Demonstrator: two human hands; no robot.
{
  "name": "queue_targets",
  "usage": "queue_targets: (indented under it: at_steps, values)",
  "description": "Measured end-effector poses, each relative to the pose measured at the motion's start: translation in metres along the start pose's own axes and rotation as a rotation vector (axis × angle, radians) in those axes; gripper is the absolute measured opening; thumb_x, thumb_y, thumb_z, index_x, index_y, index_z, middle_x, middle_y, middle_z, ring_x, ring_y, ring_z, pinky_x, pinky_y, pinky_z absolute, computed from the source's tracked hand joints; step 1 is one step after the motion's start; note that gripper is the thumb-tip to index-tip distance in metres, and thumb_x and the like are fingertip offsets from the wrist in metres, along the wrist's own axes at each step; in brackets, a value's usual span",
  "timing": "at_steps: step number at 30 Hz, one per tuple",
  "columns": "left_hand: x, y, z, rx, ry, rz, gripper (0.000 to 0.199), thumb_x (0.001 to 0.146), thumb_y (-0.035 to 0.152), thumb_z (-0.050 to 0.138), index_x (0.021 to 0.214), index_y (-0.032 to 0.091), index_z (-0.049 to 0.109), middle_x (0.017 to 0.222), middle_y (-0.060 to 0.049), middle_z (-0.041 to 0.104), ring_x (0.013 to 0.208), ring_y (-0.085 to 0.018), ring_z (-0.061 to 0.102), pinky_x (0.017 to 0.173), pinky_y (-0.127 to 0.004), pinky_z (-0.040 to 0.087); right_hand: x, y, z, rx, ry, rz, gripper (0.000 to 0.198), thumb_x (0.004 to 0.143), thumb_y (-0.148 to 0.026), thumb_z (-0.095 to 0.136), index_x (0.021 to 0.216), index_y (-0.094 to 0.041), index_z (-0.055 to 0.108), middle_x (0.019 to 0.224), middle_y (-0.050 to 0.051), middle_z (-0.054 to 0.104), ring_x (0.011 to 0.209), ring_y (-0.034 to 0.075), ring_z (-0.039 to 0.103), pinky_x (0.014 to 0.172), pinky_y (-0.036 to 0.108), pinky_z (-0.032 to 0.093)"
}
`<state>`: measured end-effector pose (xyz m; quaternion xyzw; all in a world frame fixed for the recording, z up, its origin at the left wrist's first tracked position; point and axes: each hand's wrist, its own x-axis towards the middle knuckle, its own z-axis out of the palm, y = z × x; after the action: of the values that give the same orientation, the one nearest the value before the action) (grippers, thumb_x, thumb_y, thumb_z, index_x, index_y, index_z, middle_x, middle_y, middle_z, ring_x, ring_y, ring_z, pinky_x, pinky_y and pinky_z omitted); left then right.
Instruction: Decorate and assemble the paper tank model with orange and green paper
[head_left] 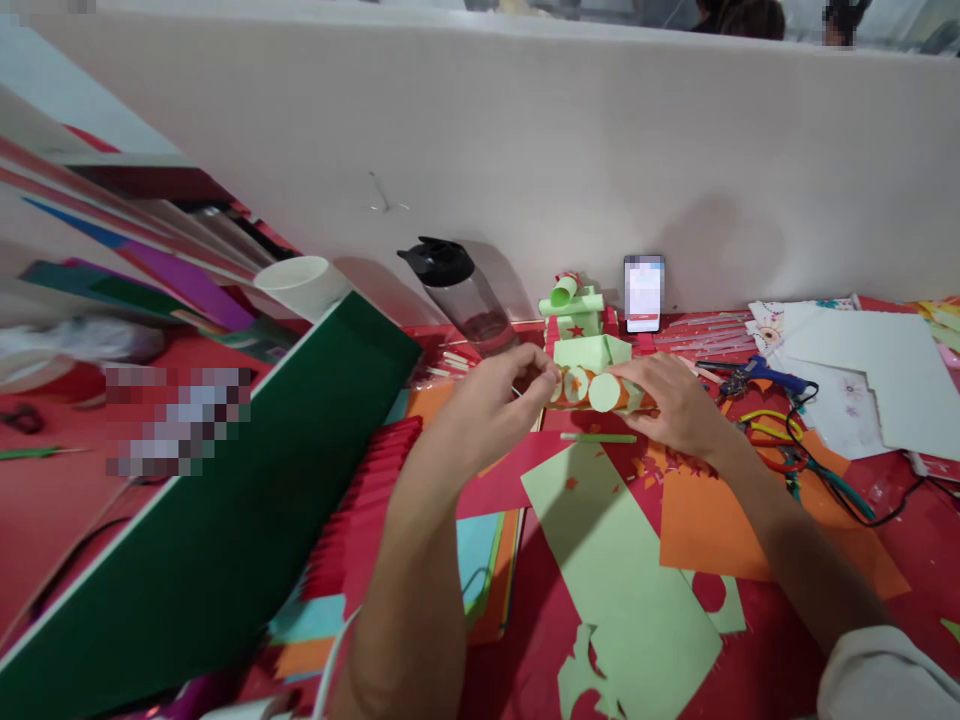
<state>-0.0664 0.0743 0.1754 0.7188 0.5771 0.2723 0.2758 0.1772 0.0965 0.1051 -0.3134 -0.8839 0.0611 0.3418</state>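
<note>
Both hands on the paper tank (596, 385) mid-bench — left hand (495, 400) fingers pinching its left end, right hand (675, 405) fingers curled over its right end by the green wheel disc (604, 392) — long axis running left-right between them.

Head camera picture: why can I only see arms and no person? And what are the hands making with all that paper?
The camera sits on the person's head and looks down, so you see only their own two arms. The left hand and right hand both touch a little paper model of green and orange paper with round discs on its side. Around it on the red table lie a light green sheet, orange paper, a glue gun, a phone leaning on the wall, and a clear bottle.
</note>
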Motion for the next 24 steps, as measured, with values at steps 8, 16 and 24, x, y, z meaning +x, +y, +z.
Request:
queue_targets:
  at_steps: [8, 16, 24]
  values:
    - [0.006, -0.014, 0.009, 0.291, 0.096, 0.425, 0.038, 0.105, 0.038, 0.042, 0.128, 0.019, 0.066, 0.132, -0.015, 0.068, 0.122, -0.031, 0.063, 0.106, -0.050, 0.050, -0.008, 0.026, -0.003, 0.171, 0.156, 0.164, 0.043, 0.090, -0.027, 0.076, 0.130, -0.027, 0.061, 0.122, 0.008, 0.073, 0.107, 0.027, 0.068, 0.094, 0.043, 0.055]
    - [0.010, -0.026, 0.022, 0.460, -0.023, 0.506, 0.049, 0.108, 0.041, 0.036, 0.150, 0.026, 0.058, 0.158, -0.013, 0.053, 0.142, -0.035, 0.052, 0.116, -0.058, 0.044, -0.010, 0.030, -0.002, 0.238, 0.173, 0.252, 0.040, 0.088, -0.034, 0.077, 0.125, -0.026, 0.063, 0.121, 0.009, 0.074, 0.106, 0.027, 0.070, 0.097, 0.046, 0.055]
    - [0.011, -0.026, 0.022, 0.421, -0.045, 0.485, 0.053, 0.107, 0.046, 0.038, 0.154, 0.026, 0.054, 0.161, -0.013, 0.050, 0.146, -0.034, 0.048, 0.120, -0.057, 0.041, -0.011, 0.032, -0.003, 0.270, 0.183, 0.231, 0.041, 0.087, -0.029, 0.079, 0.125, -0.025, 0.063, 0.120, 0.007, 0.074, 0.105, 0.025, 0.070, 0.097, 0.043, 0.055]
